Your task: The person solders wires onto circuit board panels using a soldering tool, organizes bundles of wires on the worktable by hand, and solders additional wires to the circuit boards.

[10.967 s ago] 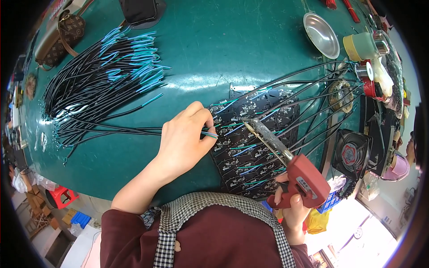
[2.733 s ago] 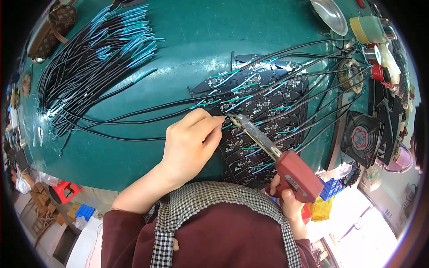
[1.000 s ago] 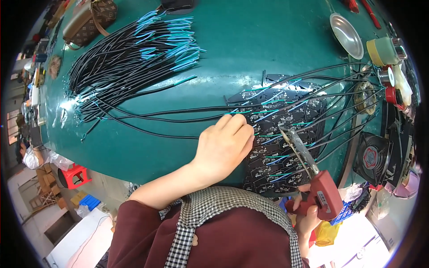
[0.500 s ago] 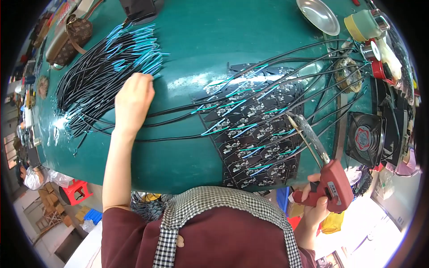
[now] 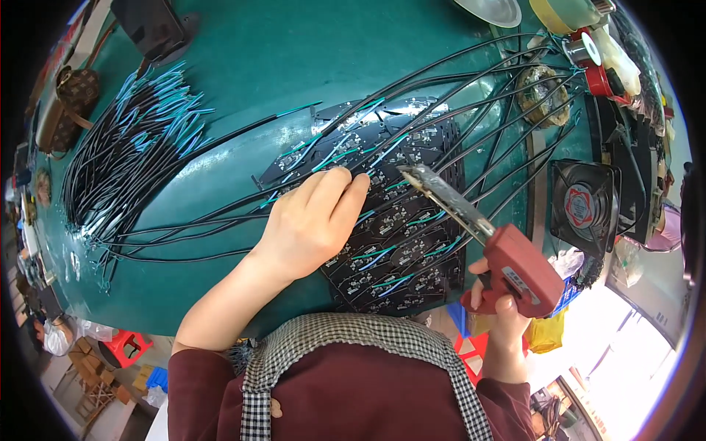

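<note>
My left hand (image 5: 312, 220) is over the middle of a sheet of black circuit boards (image 5: 434, 272), its fingers curled together. Their tips face down, so what they pinch is hidden. Black cables (image 5: 176, 239) with blue and green wire ends run beneath this hand and across the boards. In my right hand (image 5: 500, 305) is a red soldering gun (image 5: 523, 272), gripped by its handle. Its long tip points up and left, above the boards and just right of my left fingers. A thick bundle of black cables (image 5: 110, 176) with bared blue ends lies to the left.
On the right stand a square fan (image 5: 585, 206), a solder spool (image 5: 582, 50) and a brownish, glossy lump (image 5: 543, 95) beside several cables. A metal dish (image 5: 494, 9) is at the far edge. A dark screen (image 5: 147, 26) and brown handbag (image 5: 77, 92) lie far left.
My left hand has left the ends of the cable bundle and moved right, over the boards. The soldering gun's tip has come close to its fingers. The whole view has shifted somewhat.
</note>
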